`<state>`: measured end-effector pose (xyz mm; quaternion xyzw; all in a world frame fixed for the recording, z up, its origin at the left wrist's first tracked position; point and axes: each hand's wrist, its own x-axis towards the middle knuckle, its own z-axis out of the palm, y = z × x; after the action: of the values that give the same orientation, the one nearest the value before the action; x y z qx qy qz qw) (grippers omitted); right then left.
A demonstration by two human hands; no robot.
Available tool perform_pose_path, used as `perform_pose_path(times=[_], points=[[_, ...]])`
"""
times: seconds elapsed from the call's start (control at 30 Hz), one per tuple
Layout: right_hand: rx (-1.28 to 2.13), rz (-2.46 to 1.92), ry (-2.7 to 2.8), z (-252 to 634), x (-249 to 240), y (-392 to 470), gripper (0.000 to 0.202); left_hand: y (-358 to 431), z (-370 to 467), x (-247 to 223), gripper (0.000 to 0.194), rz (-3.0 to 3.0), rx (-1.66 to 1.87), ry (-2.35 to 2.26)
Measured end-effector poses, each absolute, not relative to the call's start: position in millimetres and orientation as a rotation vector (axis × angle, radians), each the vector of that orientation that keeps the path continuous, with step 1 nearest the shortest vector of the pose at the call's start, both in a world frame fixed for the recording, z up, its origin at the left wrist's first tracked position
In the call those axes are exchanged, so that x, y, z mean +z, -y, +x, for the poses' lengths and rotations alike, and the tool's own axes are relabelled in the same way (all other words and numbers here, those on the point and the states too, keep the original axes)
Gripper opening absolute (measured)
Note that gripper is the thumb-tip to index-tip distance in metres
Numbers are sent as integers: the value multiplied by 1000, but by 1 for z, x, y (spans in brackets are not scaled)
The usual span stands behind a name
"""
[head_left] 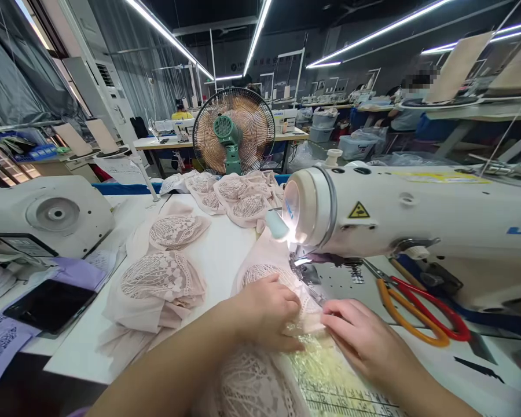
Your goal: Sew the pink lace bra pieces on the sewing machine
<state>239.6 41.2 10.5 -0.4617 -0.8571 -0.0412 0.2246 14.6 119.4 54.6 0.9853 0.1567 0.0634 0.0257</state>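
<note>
Lace panel [256, 382], pale pink, at the lower edge of the head view, below the left hand; whether it joins the garment above cannot be told.

Bare left hand [264, 313]: palm down on the pale pink garment [264, 255], fingers slightly bent and a little apart, resting flat rather than gripping. Bare right hand [360, 333]: fingers close together, tips at the garment's right edge; whether thumb and fingers pinch the cloth cannot be told.

Garment: on the white table [230, 240], right side running to the lit working end of the white sewing machine [373, 214]. Judged light, limp and soft; openwork lace likely to snag or stretch, plain cloth perhaps slippery. Suggested hold: flat palm over the lace, light pinch at the plain edge.

Adjacent: lace pieces [160, 278], loosely stacked, left; scissors [421, 313], one orange handle, one red, right; black phone [52, 304] beside purple paper [2, 341], far left.

Markings: "JUKI", blue, on the machine's rounded end; "JU", cut off by the frame, on its arm. Warning triangle [358, 210], yellow and black. Yellow label [443, 177], too small to read. Printed ruler scale [347, 399], numerals indistinct. QR code on the purple paper. Wall lettering [269, 61], illegible.
</note>
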Motion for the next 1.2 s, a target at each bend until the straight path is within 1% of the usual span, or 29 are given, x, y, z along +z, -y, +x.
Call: perform_pose_path(times=[0.07, 0.13, 0.23, 0.3, 0.4, 0.47, 0.57, 0.67, 0.8, 1.0, 1.1, 1.2], points=[[-106, -1178, 2371, 239, 9, -38, 18, -118, 16, 56, 51, 3080, 97, -484], [-139, -1117, 2389, 239, 7, -37, 20, -117, 18, 57, 56, 3111, 38, -527], [-164, -1102, 2400, 238, 2, -37, 26, -117, 20, 57, 50, 3104, 16, -632], [-174, -1097, 2381, 237, -2, -37, 25, -118, 21, 54, 47, 3102, 31, -658], [-202, -1110, 2349, 237, -6, -37, 23, -119, 22, 49, 50, 3126, 79, -631], [-211, -1127, 2338, 237, -7, -36, 21, -119, 21, 47, 48, 3138, 106, -613], [-222, -1115, 2327, 237, -7, -37, 17, -119, 20, 46, 33, 3140, 145, -566], [-233, -1090, 2321, 234, -5, -40, 19, -117, 19, 47, 21, 3121, 189, -508], [-292, -1075, 2367, 230, -3, -47, 25, -118, 17, 46, 22, 3140, 261, -431], [-338, -1138, 2335, 225, -12, -58, 35, -125, 15, 40, 16, 3180, 276, -424], [-363, -1143, 2298, 225, -17, -61, 37, -126, 16, 38, 14, 3196, 300, -465], [-356, -1166, 2278, 224, -18, -61, 37, -128, 16, 39, 18, 3198, 293, -483]])
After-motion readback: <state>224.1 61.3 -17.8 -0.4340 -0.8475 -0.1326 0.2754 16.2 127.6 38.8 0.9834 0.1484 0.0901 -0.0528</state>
